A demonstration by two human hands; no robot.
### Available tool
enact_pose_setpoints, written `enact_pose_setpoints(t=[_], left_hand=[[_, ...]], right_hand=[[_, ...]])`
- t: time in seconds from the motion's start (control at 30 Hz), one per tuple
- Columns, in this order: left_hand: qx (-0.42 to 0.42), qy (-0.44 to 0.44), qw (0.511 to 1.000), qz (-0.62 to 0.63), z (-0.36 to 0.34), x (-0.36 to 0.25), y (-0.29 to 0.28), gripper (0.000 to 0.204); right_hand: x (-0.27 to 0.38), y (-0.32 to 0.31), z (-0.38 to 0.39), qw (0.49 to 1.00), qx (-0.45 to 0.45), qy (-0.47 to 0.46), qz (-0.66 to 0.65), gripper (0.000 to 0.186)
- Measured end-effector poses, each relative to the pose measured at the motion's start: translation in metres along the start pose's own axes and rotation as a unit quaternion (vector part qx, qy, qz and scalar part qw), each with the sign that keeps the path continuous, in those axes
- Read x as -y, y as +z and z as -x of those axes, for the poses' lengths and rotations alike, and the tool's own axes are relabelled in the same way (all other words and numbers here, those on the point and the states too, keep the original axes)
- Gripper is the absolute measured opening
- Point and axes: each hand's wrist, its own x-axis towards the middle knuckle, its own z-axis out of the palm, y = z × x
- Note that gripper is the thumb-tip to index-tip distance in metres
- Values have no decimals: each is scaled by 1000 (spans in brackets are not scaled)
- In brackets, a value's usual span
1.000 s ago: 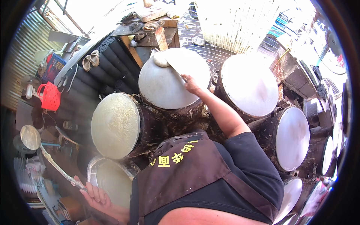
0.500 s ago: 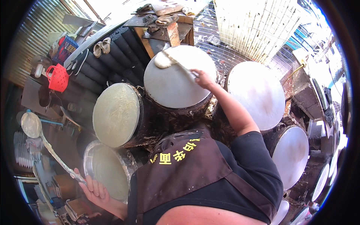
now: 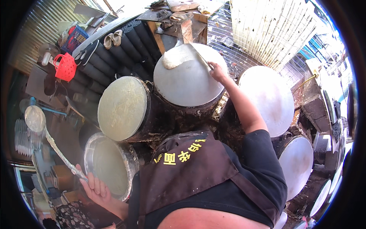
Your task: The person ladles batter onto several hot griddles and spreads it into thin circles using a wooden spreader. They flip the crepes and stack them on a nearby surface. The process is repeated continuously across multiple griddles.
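My right hand (image 3: 218,72) grips the handle of a long, thin spreader blade (image 3: 201,56), which slants across the round pale griddle (image 3: 187,91) in front of me. A white patch of batter (image 3: 173,60) lies on the griddle's far left part, with the blade to its right, apart from its thick part. Low on the left, my left hand (image 3: 98,187) is closed on the handle of a long ladle (image 3: 35,118). Its round bowl is coated with pale batter and points up and away. A batter-crusted pot (image 3: 108,166) stands beside this hand, pale inside.
A griddle with a thin pale yellowish layer (image 3: 122,108) stands left; bare-looking griddles (image 3: 265,101) (image 3: 295,168) curve round my right. Dark cylinders (image 3: 108,61) and a red basket (image 3: 65,68) are beyond, far left. Patterned cloth (image 3: 72,215) shows at lower left.
The spreader has swung right, off the thick batter, and its angle is steeper. The batter patch looks wider, its right edge thinner. My left hand still holds the ladle; the whole view has shifted slightly.
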Motion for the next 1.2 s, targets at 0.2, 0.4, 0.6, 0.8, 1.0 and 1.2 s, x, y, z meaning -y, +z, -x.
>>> enact_pose_setpoints(t=[0.2, 0.4, 0.6, 0.8, 1.0, 1.2], left_hand=[[-81, 18, 997, 5, 16, -2, 9, 50], [-89, 14, 996, 26, 18, 2, 5, 50], [-77, 16, 997, 7, 28, 1, -6, 51], [-52, 0, 997, 58, 26, 5, -3, 50], [-45, -7, 997, 58, 32, 9, 2, 50], [-88, -42, 993, 62, 35, 22, 32, 40]], right_hand=[[85, -3, 32, 973, 213, -48, 81, 49], [45, -23, -12, 995, 68, -19, 67, 45], [60, -8, 20, 967, 212, -130, 56, 47], [29, -19, -11, 987, 78, -96, 106, 45], [40, -44, 14, 950, 246, -161, 106, 30], [6, -50, -12, 986, 134, -97, 33, 51]])
